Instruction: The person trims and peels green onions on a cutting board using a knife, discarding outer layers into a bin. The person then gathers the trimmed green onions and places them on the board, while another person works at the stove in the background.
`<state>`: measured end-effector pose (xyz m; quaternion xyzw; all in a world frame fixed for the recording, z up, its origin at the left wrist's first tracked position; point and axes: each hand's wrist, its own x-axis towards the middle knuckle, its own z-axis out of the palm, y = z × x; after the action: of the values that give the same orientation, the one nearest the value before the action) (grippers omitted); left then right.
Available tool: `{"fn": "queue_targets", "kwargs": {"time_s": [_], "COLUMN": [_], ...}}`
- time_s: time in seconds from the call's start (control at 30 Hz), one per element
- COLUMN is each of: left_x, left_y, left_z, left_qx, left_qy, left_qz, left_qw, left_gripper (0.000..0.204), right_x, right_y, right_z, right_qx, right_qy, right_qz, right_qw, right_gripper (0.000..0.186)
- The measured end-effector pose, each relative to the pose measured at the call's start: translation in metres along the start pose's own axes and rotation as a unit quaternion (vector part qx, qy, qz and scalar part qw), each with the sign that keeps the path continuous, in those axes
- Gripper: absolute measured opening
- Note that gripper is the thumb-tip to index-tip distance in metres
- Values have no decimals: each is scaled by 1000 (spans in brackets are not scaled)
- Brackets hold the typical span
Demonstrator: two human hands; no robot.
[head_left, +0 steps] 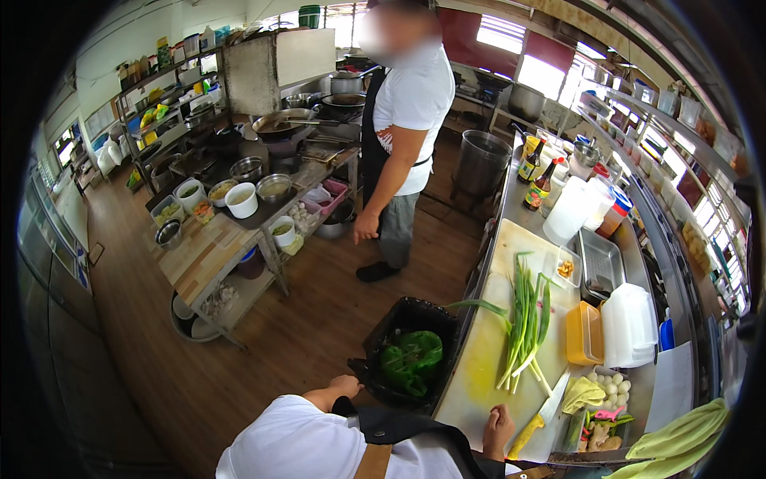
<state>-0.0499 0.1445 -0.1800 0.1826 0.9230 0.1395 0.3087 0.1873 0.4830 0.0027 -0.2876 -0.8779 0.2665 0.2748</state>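
Observation:
My left hand (345, 388) is by the near left corner of a bin (372, 375) lined with a black bag, its fingers curled; whether they grip anything is hidden. A crumpled green plastic bag (412, 361) lies in the bin. Closed in a loose fist, my right hand (499, 427) is at the near edge of a pale cutting board (476, 375), with nothing visible in it. Just right of it lies a knife (539, 418) with a yellow handle, apart from the fingers. Spring onions (524, 319) with white stalks toward me are spread on the board, one leaf reaching over the bin.
Right of the board stand a yellow container (585, 334), a clear plastic box (629, 326) and a tray of small round white vegetables (613, 387). Sauce bottles (539, 185) are farther back. A person (411, 120) stands across the aisle, beside a low wooden-topped table (199, 257).

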Motion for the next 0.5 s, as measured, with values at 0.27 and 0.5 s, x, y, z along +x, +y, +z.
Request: {"fn": "queue_targets", "kwargs": {"time_s": [0.27,0.5], "left_x": [26,5], "left_y": [-33,-22], "left_z": [17,-8], "left_qx": [-84,-42], "left_qy": [-15,17], "left_qz": [8,20], "left_qw": [996,999], "left_gripper": [25,39], "right_x": [4,-4], "right_y": [-2,-4], "right_z": [4,4], "right_qx": [-9,-61], "right_qy": [-4,-26], "right_qz": [-10,-52], "right_qw": [1000,996], "right_gripper": [14,8]}}
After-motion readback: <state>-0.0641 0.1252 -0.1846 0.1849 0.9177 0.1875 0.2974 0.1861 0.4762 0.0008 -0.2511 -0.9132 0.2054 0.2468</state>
